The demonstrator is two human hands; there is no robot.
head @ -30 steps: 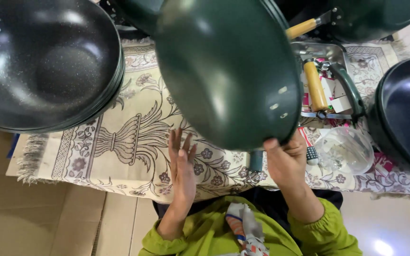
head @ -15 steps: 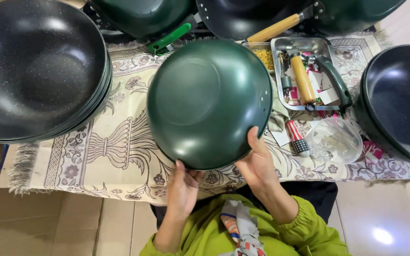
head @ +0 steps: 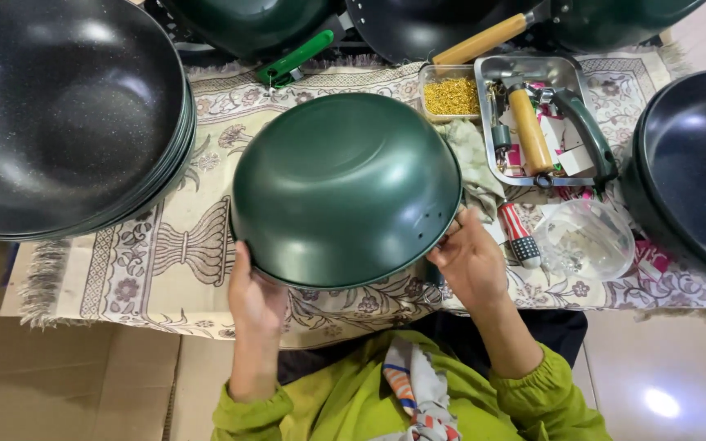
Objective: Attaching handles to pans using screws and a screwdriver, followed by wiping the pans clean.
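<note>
Head view: a stack of dark pans sits at left. The left hand and right hand grip opposite rims of an upturned green pan above the patterned cloth; a metal tray lies right.

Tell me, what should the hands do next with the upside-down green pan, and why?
Probably turn the green pan slightly, so the small holes near its rim face the right hand. Both hands grip the rim, the left hand underneath, and the screwdriver lies just beside the right one.
</note>
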